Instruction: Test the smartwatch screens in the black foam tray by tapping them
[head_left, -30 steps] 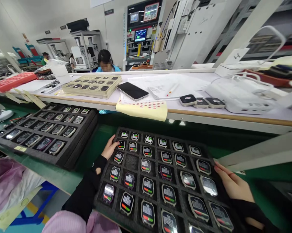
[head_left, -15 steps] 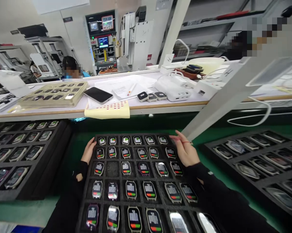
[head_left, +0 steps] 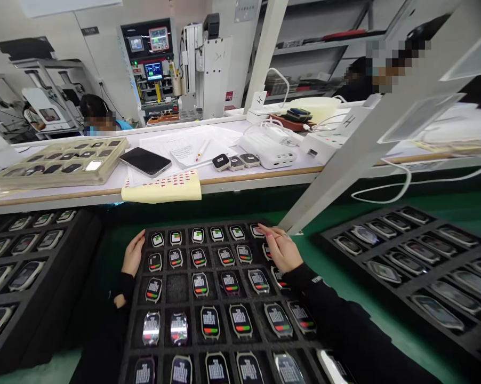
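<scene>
A black foam tray (head_left: 176, 288) lies in front of me, with smartwatches in its compartments; one compartment in the third row holds none. Most screens show text over a red and green bar, while the back row shows white and green. My left hand (head_left: 133, 255) grips the tray's left edge near the far corner, with its fingertips on the rim. Over the far right corner, my right hand (head_left: 283, 249) has its fingers stretched out, the tips touching or just above a smartwatch (head_left: 255, 230) that they partly cover. Its neighbour below is also partly hidden.
More foam trays of watches lie left (head_left: 56, 266) and right (head_left: 384, 240). On the shelf above are a beige tray (head_left: 116, 154), a phone (head_left: 145, 161), papers, several small square devices and a white charger (head_left: 268, 152). A slanted metal post (head_left: 324, 176) stands beside my right hand.
My right hand has moved left and inward, from the tray's right edge to the far right smartwatch. My left hand stays at the left edge. The whole view has shifted.
</scene>
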Demonstrator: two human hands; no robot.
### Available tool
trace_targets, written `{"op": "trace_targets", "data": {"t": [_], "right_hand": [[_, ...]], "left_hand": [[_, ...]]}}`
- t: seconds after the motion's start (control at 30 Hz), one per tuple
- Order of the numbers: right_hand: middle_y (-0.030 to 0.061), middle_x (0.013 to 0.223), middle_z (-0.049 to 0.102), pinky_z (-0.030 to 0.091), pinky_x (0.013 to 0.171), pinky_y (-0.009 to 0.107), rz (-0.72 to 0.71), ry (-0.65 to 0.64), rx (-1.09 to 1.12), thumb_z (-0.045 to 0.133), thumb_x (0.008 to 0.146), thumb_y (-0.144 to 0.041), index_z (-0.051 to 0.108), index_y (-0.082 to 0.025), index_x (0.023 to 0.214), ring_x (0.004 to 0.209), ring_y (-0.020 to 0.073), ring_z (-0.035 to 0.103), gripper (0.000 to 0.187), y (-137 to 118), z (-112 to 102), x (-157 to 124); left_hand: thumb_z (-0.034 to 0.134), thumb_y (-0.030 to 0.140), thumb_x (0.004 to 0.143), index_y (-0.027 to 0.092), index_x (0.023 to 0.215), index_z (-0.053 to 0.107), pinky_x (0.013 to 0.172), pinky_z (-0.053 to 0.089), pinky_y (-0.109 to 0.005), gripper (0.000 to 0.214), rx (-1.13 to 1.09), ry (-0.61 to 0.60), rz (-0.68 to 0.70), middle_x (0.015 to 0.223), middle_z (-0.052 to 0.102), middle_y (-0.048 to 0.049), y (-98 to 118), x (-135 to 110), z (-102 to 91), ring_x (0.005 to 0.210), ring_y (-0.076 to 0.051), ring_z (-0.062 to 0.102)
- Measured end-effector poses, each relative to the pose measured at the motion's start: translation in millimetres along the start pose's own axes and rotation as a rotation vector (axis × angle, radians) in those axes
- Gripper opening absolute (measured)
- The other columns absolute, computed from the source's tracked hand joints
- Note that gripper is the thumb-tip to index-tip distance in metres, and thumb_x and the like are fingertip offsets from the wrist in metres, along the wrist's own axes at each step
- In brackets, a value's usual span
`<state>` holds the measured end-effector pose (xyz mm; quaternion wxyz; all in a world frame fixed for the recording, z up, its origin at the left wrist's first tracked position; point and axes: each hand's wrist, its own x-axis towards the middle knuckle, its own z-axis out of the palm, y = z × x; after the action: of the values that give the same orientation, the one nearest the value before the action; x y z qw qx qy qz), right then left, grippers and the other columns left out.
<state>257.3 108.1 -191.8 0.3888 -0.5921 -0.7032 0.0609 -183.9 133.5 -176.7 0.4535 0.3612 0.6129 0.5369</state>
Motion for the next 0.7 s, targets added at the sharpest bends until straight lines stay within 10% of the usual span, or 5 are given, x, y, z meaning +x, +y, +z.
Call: {"op": "trace_targets", "data": {"t": [0.7], "right_hand": [[0.0092, 0.113, 0.072, 0.034, 0.112, 0.061, -0.184, -0.175, 0.022, 0.029, 0.103, -0.036, 0.072, -0.021, 0.117, 0.113, 0.0274, 0.062, 0.048, -16.5, 4.7, 10.4]], "left_hand": [[0.057, 0.025, 0.092, 0.021, 0.121, 0.068, 0.113, 0.043, -0.041, 0.032, 0.029, -0.012, 0.038, 0.136, 0.063, -0.0081, -0.7, -0.1, 0.2, 0.129, -0.027, 0.056]]}}
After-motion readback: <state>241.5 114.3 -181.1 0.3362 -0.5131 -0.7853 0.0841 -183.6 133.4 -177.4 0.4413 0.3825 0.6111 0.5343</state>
